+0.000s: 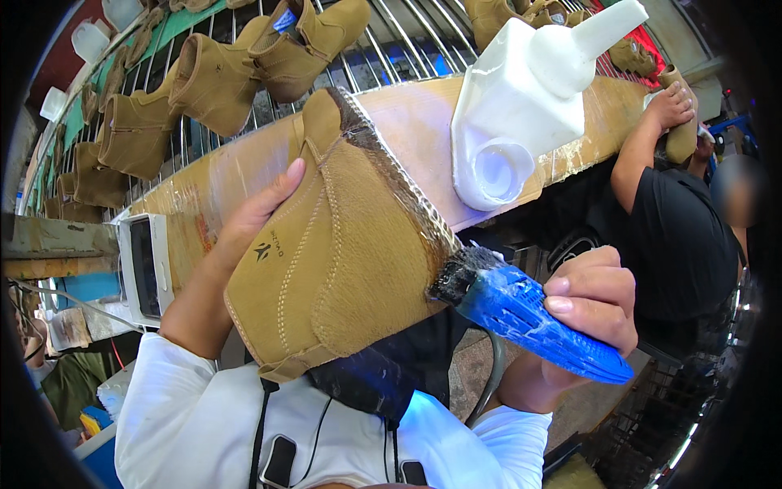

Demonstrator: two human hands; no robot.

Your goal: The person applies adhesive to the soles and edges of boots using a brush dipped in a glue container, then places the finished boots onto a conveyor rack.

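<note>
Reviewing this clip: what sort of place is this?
Probably a shoemaking workshop: several tan boots sit on a metal-barred rack, and a blue-handled brush is held against the sole edge of another boot.

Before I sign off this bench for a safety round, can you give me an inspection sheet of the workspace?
Surface: brown board, glossy in places, with whitish marks along its edge.
Job's things: tan boot, held up; blue brush, whitish residue on it, its dark bristles against the boot near the sole edge.
Clutter: white plastic container on the board; white-framed device at the board's left end.
Hands: left hand supports the boot, fingers hidden; right hand grips the brush.
Cables: thin pale cable at far left; its ends are unclear.
Surroundings: metal rack with more tan boots beyond; another person at right, holding footwear.
</note>
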